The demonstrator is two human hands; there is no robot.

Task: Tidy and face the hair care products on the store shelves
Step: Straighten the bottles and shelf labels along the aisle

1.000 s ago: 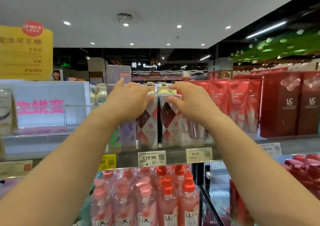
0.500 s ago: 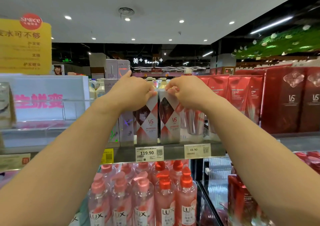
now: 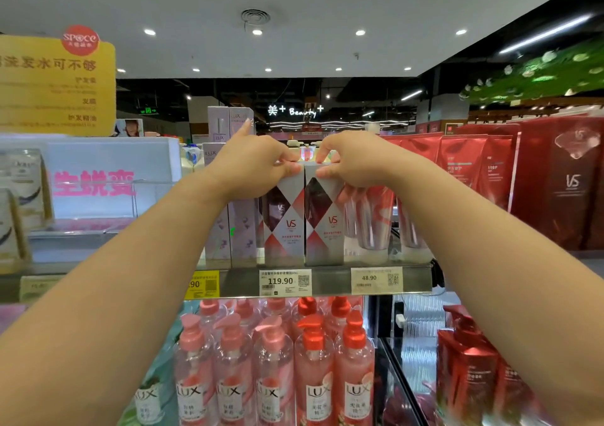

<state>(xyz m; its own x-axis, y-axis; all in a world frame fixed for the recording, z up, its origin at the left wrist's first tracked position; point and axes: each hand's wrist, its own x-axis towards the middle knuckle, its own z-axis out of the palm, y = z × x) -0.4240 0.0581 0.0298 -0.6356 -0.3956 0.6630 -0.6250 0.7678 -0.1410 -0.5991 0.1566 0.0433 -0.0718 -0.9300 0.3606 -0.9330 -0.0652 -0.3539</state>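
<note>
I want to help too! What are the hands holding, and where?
Left hand pinches the left VS box at its top edge; right hand pinches the right VS box at its top.

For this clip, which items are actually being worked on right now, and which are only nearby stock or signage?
In hand:
left hand gripping the left VS box
right hand gripping the right VS box

Nearby only:
pink pump bottles on the shelf below
red pouches
lilac boxes
price tag
yellow sign

Open air above the 2 VS boxes (image 3: 304, 223); lilac LUX boxes (image 3: 228, 229) crowd left, clear tubes (image 3: 369, 219) stand just right.
</note>
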